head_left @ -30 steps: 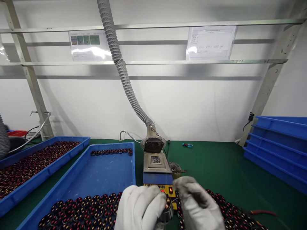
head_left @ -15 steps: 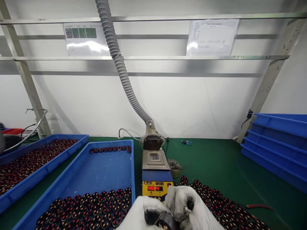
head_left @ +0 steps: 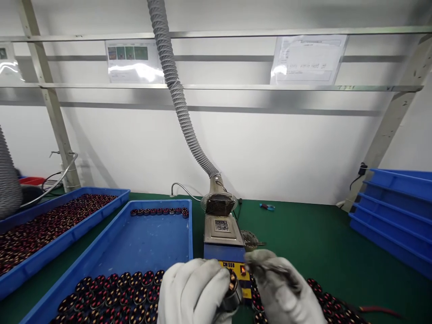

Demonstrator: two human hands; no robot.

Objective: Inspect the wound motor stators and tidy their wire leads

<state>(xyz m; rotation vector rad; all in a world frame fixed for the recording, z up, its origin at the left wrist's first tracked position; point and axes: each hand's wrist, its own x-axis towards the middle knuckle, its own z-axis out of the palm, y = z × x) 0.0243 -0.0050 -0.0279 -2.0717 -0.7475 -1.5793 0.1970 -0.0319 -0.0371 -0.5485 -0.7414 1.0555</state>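
Green surface (head_left: 303, 234), blue-and-yellow metal box (head_left: 223, 251) upon it!
Before the box, white-gloved left hand (head_left: 192, 292) pinches a dark cylindrical metal part (head_left: 233, 297); smudged white-gloved right hand (head_left: 286, 290) curls, grip can't tell.

Gloves (head_left: 191, 292) matt cloth; held pc (head_left: 233, 297) shiny met.; tray (head_left: 155, 240) smooth plast

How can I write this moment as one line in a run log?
left grip: holding round part | right grip: beside part, contents unclear | middle tray: round parts at near and far ends | blue-yellow unit: behind grips
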